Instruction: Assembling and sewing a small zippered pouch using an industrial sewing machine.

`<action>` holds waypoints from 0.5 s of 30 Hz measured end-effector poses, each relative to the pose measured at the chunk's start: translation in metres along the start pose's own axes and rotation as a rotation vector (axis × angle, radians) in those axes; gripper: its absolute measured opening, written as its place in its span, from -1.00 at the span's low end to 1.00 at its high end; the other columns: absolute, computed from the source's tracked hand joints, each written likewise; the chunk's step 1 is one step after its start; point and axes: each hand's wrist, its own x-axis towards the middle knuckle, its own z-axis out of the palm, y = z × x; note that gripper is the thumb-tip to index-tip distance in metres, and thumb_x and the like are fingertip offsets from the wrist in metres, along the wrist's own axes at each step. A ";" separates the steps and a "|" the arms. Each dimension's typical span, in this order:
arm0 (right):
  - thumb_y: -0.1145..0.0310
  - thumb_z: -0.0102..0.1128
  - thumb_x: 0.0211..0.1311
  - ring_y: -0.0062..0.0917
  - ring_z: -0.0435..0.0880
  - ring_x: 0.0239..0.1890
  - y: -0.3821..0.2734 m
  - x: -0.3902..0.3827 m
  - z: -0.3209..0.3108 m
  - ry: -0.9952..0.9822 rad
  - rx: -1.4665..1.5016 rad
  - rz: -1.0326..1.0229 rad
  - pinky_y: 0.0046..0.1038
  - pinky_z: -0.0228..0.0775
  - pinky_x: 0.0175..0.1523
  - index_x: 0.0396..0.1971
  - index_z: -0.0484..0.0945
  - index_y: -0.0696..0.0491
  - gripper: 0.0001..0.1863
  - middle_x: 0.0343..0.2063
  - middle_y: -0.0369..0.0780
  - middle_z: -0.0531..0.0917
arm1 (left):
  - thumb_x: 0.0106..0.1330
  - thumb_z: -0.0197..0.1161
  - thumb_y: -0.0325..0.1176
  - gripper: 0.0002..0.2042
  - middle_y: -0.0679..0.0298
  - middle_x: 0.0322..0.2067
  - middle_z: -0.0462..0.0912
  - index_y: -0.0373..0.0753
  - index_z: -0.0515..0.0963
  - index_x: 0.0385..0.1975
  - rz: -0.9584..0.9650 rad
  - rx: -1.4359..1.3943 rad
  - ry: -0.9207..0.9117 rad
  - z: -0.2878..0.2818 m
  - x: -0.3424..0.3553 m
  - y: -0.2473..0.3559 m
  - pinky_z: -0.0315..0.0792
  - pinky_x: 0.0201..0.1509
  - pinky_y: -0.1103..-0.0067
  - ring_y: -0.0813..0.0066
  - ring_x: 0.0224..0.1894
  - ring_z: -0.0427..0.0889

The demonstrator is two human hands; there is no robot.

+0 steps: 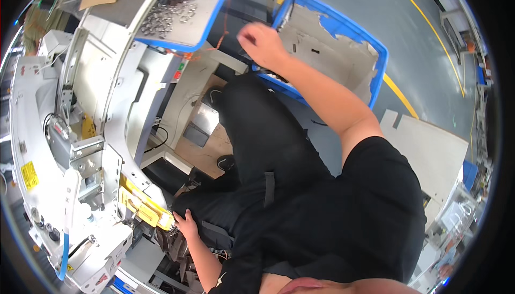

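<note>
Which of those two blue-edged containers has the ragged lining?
The deep bin beneath the right forearm: its lining is torn along one wall. The shallow tray of metal pieces shows no tear.

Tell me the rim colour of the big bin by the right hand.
The bin rim is blue, best seen in the head view.

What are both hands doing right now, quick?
Left hand: fingers at the end of a yellow machine part; can't tell if gripping.
Right hand: loosely curled by the blue bin, blurred; can't tell if holding anything.
</note>
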 end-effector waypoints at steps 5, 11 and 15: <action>0.28 0.25 0.22 -0.13 0.74 -0.24 -0.050 0.110 0.032 -0.149 -0.295 -0.169 -0.21 0.59 -0.15 -0.30 0.70 0.11 -0.79 -0.30 -0.08 0.74 | 0.38 0.21 0.13 -0.19 -0.39 0.43 0.12 -0.22 0.16 0.51 0.023 0.099 0.067 -0.001 -0.003 0.018 0.20 0.49 0.15 -0.38 0.41 0.25; 0.41 0.22 0.14 -0.12 0.79 -0.05 -0.046 0.166 0.068 -0.434 -0.684 0.084 -0.16 0.64 0.01 -0.25 0.77 0.14 -0.76 -0.17 0.01 0.78 | 0.36 0.21 0.14 -0.15 -0.55 0.39 0.08 -0.17 0.10 0.54 0.118 0.082 0.106 0.018 0.019 -0.033 0.13 0.53 0.13 -0.43 0.46 0.16; 0.39 0.24 0.14 -0.13 0.79 -0.07 -0.026 0.169 0.074 -0.374 -0.762 -0.021 -0.14 0.64 0.01 -0.29 0.76 0.15 -0.78 -0.20 0.01 0.78 | 0.35 0.23 0.14 -0.15 -0.58 0.38 0.09 -0.28 0.15 0.51 0.108 0.036 0.093 0.010 0.005 -0.014 0.14 0.53 0.12 -0.47 0.45 0.16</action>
